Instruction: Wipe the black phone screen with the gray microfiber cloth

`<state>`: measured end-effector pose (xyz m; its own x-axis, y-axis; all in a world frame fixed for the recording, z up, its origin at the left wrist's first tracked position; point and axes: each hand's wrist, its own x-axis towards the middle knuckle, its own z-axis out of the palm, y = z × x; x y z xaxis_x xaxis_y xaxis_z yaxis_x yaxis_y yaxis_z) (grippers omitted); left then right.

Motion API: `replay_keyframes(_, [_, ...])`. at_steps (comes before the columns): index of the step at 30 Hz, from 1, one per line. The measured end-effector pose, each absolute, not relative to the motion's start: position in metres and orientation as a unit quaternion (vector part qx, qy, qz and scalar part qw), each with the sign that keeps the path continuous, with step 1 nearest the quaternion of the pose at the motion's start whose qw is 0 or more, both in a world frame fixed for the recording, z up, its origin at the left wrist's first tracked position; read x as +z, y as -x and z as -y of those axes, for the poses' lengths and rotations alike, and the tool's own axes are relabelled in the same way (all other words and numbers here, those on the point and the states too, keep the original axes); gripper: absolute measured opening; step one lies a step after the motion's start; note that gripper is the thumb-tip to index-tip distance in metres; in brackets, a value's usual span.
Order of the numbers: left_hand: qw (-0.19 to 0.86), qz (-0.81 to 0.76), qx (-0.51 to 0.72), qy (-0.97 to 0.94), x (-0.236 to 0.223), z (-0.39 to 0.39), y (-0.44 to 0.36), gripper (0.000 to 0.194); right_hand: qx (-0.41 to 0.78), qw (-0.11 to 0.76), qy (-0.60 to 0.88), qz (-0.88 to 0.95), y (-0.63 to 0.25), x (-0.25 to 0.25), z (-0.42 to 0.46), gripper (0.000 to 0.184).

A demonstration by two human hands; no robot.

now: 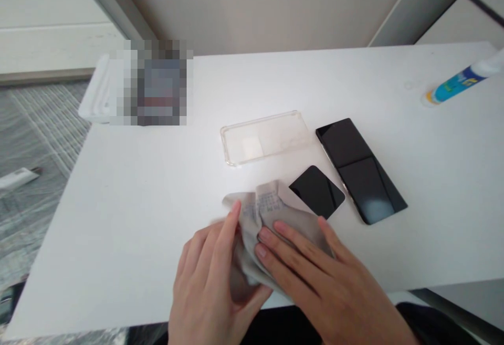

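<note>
Nearest the camera, both hands rest on a soft, crumpled grey microfibre cloth (262,213) at the front edge of the smooth white worktop (129,219). The left hand (208,287) grasps the cloth's left side, fingers curled around a fold with the index finger extended along it. The right hand (315,276) lies flat on the cloth, fingers released and spread, pressing the fabric down.

The cloth covers most of a glossy black rectangular phone (318,191) with rounded corners; only its far right portion is exposed. Just beside it, to the right, lies a longer black smartphone (360,169), screen up, reflective and flat.

Beyond the cloth, a clear flexible phone case (265,137) lies open side up. At the far right edge, a white bottle with a blue label (464,78) lies tilted. At the far left sits a white ribbed plastic item (96,93).
</note>
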<state>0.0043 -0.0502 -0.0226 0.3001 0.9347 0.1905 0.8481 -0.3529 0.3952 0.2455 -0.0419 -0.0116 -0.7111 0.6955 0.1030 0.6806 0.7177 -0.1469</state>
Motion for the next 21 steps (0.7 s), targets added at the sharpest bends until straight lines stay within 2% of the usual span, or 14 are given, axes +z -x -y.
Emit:
replay_keyframes(1, [0.110,-0.559,0.197,-0.798,-0.023,0.050,-0.004,0.082,0.040,0.071,0.394,0.915,-0.245,-0.012,0.041,0.071])
replay_keyframes(4, [0.115,-0.562,0.206,-0.793,-0.023,0.051,-0.004,0.088,-0.002,0.076,0.492,0.867,-0.241,-0.014,0.040,0.100])
replay_keyframes(5, [0.115,-0.561,0.205,-0.794,-0.023,0.052,-0.004,0.087,-0.008,0.084,0.483,0.872,-0.239,-0.014,0.040,0.101])
replay_keyframes(9, [0.100,-0.555,0.202,-0.801,-0.023,0.053,-0.005,0.081,0.029,0.090,0.368,0.925,-0.234,-0.012,0.038,0.077])
replay_keyframes(13, [0.111,-0.563,0.209,-0.792,-0.022,0.053,-0.006,0.089,0.007,0.080,0.469,0.879,-0.236,-0.011,0.033,0.099])
replay_keyframes(16, [0.092,-0.555,0.199,-0.802,-0.022,0.052,-0.006,0.080,0.023,0.081,0.381,0.921,-0.237,-0.012,0.033,0.065])
replay_keyframes(18, [0.082,-0.553,0.195,-0.806,-0.023,0.052,-0.006,0.079,0.038,0.074,0.357,0.931,-0.240,-0.012,0.032,0.059])
replay_keyframes(19, [0.086,-0.555,0.197,-0.804,-0.023,0.052,-0.006,0.081,0.034,0.070,0.385,0.920,-0.242,-0.012,0.031,0.066])
replay_keyframes(21, [0.102,-0.558,0.202,-0.798,-0.023,0.052,-0.007,0.087,0.018,0.067,0.461,0.885,-0.244,-0.012,0.028,0.092])
